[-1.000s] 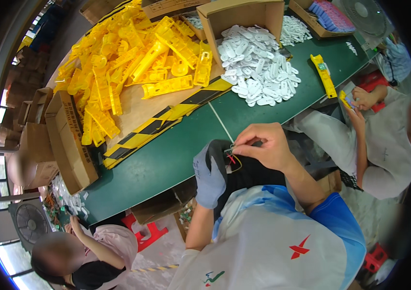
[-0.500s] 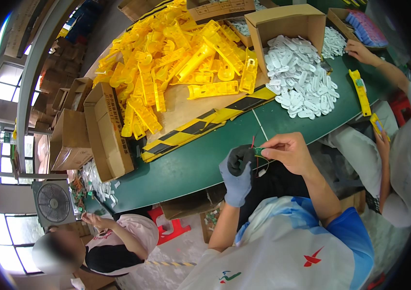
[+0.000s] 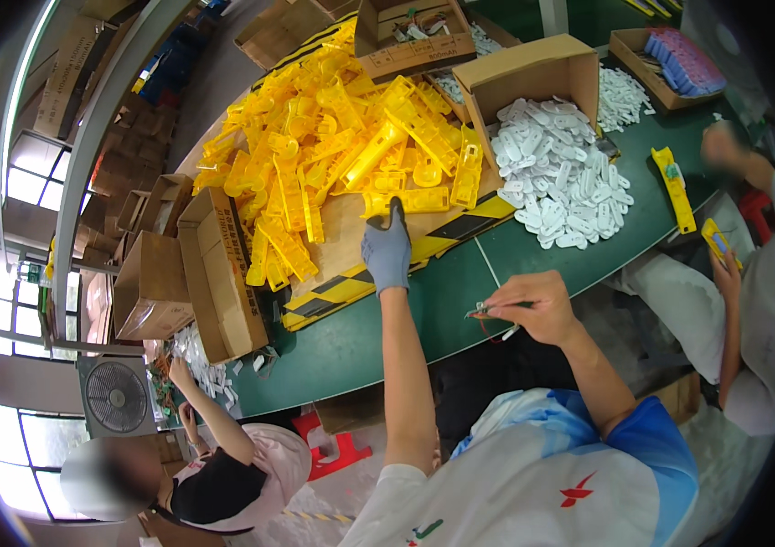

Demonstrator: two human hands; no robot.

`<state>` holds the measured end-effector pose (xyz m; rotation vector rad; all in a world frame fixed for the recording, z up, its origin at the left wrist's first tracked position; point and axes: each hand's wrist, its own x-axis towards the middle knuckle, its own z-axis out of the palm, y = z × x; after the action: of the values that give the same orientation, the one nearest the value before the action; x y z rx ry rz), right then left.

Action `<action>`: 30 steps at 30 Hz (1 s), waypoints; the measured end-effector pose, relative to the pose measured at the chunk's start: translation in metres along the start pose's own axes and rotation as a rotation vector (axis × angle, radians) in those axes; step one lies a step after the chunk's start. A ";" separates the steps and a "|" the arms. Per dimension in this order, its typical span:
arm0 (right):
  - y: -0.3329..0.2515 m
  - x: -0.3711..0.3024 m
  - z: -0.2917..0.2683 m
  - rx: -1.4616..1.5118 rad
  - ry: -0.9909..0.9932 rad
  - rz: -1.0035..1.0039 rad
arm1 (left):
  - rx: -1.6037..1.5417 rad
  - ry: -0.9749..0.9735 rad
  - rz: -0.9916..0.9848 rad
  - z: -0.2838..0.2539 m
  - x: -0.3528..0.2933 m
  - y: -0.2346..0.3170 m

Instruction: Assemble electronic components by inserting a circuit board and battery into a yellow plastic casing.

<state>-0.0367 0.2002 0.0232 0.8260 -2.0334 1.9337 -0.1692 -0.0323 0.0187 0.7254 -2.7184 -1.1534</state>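
My left hand [image 3: 387, 255], in a grey glove with dark fingertips, reaches over the striped edge of the board. Its fingers are apart at the near side of a yellow plastic housing [image 3: 424, 200]; whether they touch it I cannot tell. My right hand [image 3: 535, 306], bare, pinches a small circuit board [image 3: 479, 311] with thin wires, above the table's near edge. A small white connector [image 3: 510, 333] dangles from the wires below the fingers. Behind my left hand spreads a heap of yellow housings [image 3: 315, 150].
White oval plastic pieces [image 3: 559, 178] spill from an open carton [image 3: 529, 77]. Another carton [image 3: 222, 273] stands at the left of the green table [image 3: 342, 342]. A co-worker's hand [image 3: 723, 260] holds a yellow housing at the right; another person [image 3: 223, 456] works at the left.
My left hand has left the circuit board and moved forward and left to the yellow housings. My right hand keeps the board, now turned and slightly lower. The view has shifted a little.
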 end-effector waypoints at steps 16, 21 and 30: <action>0.030 -0.010 0.043 0.372 0.000 0.317 | -0.536 0.373 -0.064 0.060 0.013 0.043; 0.055 -0.022 0.036 0.530 0.131 0.445 | -0.529 0.438 -0.180 0.067 0.002 0.069; 0.050 -0.029 0.026 0.728 0.157 0.399 | -1.154 -0.156 0.174 -0.007 -0.044 0.012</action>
<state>-0.0338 0.1812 -0.0367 0.3647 -1.4672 2.9249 -0.1328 -0.0091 0.0360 0.2018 -1.6192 -2.3573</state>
